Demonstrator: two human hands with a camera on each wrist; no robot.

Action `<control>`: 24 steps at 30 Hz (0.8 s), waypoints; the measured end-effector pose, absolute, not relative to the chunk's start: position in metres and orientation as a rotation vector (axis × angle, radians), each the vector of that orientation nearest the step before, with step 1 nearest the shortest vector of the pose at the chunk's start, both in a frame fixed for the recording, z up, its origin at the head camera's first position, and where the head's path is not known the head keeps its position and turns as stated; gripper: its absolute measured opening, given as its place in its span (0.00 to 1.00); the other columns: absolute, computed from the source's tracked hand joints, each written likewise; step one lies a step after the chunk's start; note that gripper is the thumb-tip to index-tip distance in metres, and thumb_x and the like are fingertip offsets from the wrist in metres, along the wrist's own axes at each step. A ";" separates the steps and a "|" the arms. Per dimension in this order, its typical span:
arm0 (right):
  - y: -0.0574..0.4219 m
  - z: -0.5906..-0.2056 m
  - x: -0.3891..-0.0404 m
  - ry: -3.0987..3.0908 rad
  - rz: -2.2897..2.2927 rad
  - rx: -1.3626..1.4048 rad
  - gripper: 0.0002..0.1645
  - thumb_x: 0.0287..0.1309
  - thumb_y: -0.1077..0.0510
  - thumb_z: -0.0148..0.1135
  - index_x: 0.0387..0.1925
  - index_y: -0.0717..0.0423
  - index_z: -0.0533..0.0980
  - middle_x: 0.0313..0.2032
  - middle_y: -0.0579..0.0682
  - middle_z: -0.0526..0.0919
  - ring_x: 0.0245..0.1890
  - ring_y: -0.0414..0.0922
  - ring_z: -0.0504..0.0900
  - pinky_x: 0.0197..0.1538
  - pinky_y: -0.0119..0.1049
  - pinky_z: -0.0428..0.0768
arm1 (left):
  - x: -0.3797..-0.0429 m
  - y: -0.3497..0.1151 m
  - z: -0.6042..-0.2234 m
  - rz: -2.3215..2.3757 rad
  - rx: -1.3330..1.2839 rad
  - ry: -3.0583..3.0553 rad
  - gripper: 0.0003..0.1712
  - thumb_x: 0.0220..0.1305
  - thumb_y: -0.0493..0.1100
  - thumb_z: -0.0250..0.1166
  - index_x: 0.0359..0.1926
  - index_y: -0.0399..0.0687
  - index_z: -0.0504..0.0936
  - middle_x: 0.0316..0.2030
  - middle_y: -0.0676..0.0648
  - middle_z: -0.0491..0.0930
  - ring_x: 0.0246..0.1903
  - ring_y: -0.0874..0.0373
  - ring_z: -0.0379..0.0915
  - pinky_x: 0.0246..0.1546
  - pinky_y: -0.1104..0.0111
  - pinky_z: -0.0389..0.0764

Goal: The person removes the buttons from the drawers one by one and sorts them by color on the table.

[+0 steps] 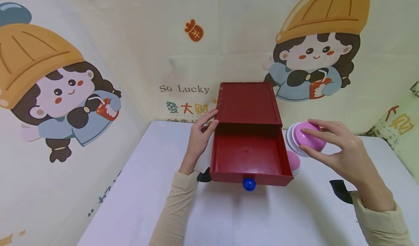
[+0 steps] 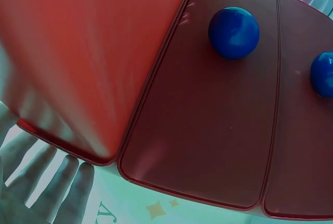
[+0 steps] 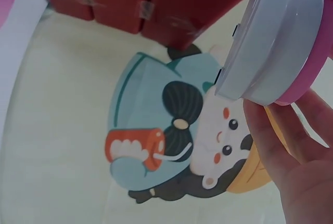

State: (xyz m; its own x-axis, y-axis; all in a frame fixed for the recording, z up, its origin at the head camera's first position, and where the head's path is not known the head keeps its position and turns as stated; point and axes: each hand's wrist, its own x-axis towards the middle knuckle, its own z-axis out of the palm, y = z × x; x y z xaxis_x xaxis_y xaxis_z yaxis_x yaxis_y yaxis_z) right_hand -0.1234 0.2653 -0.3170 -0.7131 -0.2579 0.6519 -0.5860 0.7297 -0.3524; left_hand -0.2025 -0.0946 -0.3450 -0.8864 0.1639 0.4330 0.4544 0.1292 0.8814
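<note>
A dark red cabinet [image 1: 247,102] stands on the table with its top drawer [image 1: 245,149] pulled out toward me; a blue knob [image 1: 249,184] is on the drawer's front. My left hand [image 1: 200,137] rests its fingertips on the cabinet's left side, and its fingers look straight and spread in the left wrist view. Beside the cabinet's right side, my right hand [image 1: 343,148] holds a round white push button with a pink dome [image 1: 306,140] above the table, thumb and fingers around the dome. The button's white base [image 3: 281,37] faces the cabinet side in the right wrist view.
A second pink-topped round button [image 1: 293,161] sits on the white table [image 1: 235,217], just right of the drawer and partly hidden by it. Lower drawer fronts with blue knobs [image 2: 233,33] show in the left wrist view. A printed cloth [image 1: 242,28] hangs behind the table.
</note>
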 end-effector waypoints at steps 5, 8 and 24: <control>0.271 -0.324 -0.125 -2.358 0.730 0.608 0.43 0.23 0.72 0.84 0.52 0.56 0.84 0.56 0.58 0.80 0.59 0.25 0.65 0.48 0.07 0.64 | -0.203 -0.094 -0.346 -1.826 -0.608 -2.176 0.25 0.72 0.39 0.59 0.66 0.36 0.73 0.69 0.41 0.69 0.65 0.50 0.67 0.61 0.52 0.76; 0.273 -0.329 -0.125 -2.367 0.736 0.584 0.42 0.25 0.71 0.84 0.52 0.57 0.83 0.55 0.58 0.80 0.59 0.23 0.64 0.48 0.06 0.63 | -0.203 -0.094 -0.346 -1.826 -0.609 -2.175 0.25 0.72 0.39 0.59 0.66 0.37 0.73 0.69 0.41 0.69 0.65 0.50 0.67 0.61 0.53 0.76; 0.292 -0.361 -0.132 -2.417 0.771 0.508 0.37 0.30 0.69 0.83 0.51 0.59 0.84 0.54 0.60 0.80 0.58 0.31 0.68 0.47 0.05 0.61 | -0.202 -0.093 -0.345 -1.809 -0.613 -2.176 0.24 0.72 0.38 0.59 0.66 0.35 0.72 0.69 0.40 0.69 0.65 0.50 0.68 0.61 0.53 0.76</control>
State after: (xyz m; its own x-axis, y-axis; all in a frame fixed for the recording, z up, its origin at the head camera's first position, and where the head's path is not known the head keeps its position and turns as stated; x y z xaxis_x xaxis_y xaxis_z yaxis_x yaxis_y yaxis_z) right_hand -0.1320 0.2922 -0.3608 -0.7791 -0.1823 0.5998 -0.4960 0.7644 -0.4119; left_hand -0.2020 -0.0935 -0.3453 -0.8815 0.1608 0.4440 0.4659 0.1428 0.8732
